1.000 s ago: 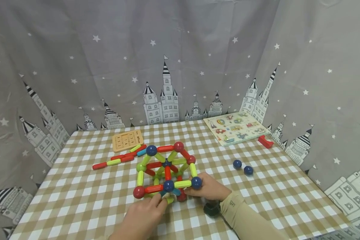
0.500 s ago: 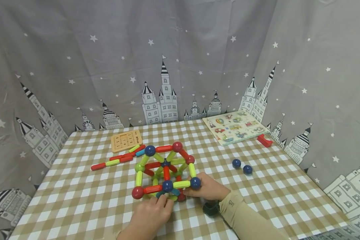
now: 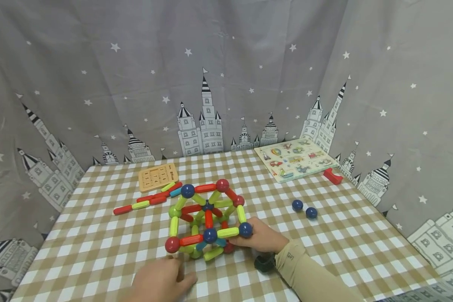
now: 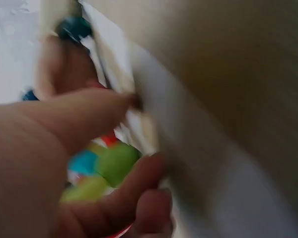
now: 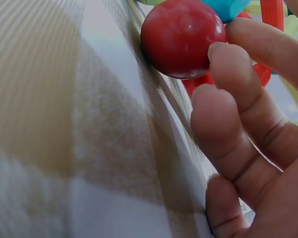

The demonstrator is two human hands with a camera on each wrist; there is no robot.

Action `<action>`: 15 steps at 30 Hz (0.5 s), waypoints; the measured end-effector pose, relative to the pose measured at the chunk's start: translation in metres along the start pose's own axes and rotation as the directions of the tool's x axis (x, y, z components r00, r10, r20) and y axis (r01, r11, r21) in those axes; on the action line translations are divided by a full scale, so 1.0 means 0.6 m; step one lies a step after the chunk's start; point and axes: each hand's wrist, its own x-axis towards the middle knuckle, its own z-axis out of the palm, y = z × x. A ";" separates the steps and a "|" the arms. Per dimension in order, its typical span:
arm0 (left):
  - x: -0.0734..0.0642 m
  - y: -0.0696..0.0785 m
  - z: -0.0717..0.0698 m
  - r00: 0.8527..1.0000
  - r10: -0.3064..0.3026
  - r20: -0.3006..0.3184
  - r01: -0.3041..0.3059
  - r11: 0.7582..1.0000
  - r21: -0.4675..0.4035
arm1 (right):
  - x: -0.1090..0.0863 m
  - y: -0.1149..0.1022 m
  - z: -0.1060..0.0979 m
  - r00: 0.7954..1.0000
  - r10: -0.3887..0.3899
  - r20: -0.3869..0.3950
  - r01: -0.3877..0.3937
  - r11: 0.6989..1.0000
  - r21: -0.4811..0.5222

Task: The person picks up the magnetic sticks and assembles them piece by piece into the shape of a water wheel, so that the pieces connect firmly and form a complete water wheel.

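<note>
A frame of magnetic rods and balls [image 3: 209, 220] in red, yellow-green, blue and teal stands near the table's front. My right hand [image 3: 261, 237] holds it at its lower right corner; in the right wrist view its fingertips [image 5: 216, 111] bend against a red ball [image 5: 183, 38] close to the cloth. My left hand [image 3: 160, 279] is just left of and in front of the frame, thumb and fingers apart, nothing between them. Past it in the left wrist view show a green ball [image 4: 118, 162] and a yellow-green rod [image 4: 87, 189]. Another yellow-green rod [image 3: 213, 253] slants out at the frame's front base.
Loose rods [image 3: 140, 204] lie in rows left of the frame, before a wooden number puzzle [image 3: 158, 177]. Two blue balls [image 3: 304, 209] are at the right. Farther back are a picture puzzle board [image 3: 296, 159] and a red block [image 3: 332, 176]. A patterned curtain [image 3: 143, 75] encloses the table.
My left hand has let go of the frame's front base and drawn back to the lower left, uncovering the slanted yellow-green rod. My right hand stays at the right corner.
</note>
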 end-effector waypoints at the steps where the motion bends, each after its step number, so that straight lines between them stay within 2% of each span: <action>1: 0.004 -0.008 0.001 0.999 -0.035 -0.005 0.035 0.999 -0.032 | 0.000 -0.001 0.000 1.000 0.004 -0.003 -0.004 1.000 -0.008; 3: 0.014 -0.022 0.000 0.997 -0.054 -0.057 0.047 0.993 -0.104 | 0.000 -0.002 0.000 1.000 -0.003 -0.003 0.003 1.000 -0.018; 5: 0.026 -0.030 -0.003 0.992 -0.032 -0.118 0.001 0.968 -0.251 | 0.001 -0.001 0.001 1.000 -0.017 -0.003 0.017 1.000 -0.023; 8: 0.041 -0.032 0.000 0.983 -0.005 -0.183 -0.080 0.888 -0.454 | 0.001 0.001 0.001 0.999 -0.032 -0.003 0.032 0.999 -0.022; 9: 0.045 -0.030 0.003 0.982 -0.014 -0.190 -0.086 0.859 -0.505 | 0.002 0.002 0.001 0.999 -0.036 -0.002 0.036 0.999 -0.019; 11: 0.048 -0.024 0.011 0.981 -0.042 -0.191 -0.075 0.821 -0.566 | 0.001 0.002 0.002 0.999 -0.047 0.001 0.047 0.999 -0.015; 15: 0.050 -0.005 0.022 0.977 -0.105 -0.186 -0.026 0.806 -0.591 | 0.001 -0.002 0.002 0.997 -0.078 0.005 0.078 0.997 0.010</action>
